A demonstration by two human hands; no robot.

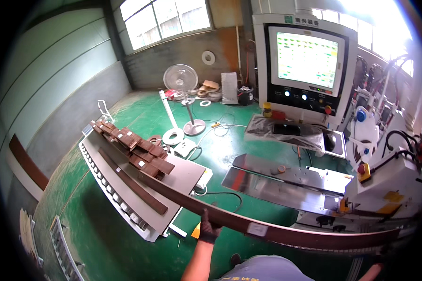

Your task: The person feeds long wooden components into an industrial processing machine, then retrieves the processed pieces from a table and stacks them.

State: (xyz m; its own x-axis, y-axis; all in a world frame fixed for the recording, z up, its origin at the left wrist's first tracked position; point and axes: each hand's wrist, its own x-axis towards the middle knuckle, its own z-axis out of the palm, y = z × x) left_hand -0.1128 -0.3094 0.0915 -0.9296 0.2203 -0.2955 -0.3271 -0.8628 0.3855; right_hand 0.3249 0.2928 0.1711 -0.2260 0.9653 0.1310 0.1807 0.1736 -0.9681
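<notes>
A long, narrow brown board (187, 202) with a pale upper edge and a small white label runs across in front of me. Its left part reaches over a low grey roller table, and its right part passes in front of a machine. My left hand (212, 230), in a dark glove, is closed on the board near its middle, with the thumb up against its side. My right hand (382, 257) is close to the board's right end, at the dark rim of the picture. Shadow hides its fingers, so its grip does not show.
Stacked brown boards (147, 157) and a single brown strip (131, 182) lie on the roller table (185, 180). A standing fan (180, 79) and white rolls (173, 136) are behind it. To the right stands a machine with a screen (307, 58), a metal worktop (276, 185) and a red button (361, 169).
</notes>
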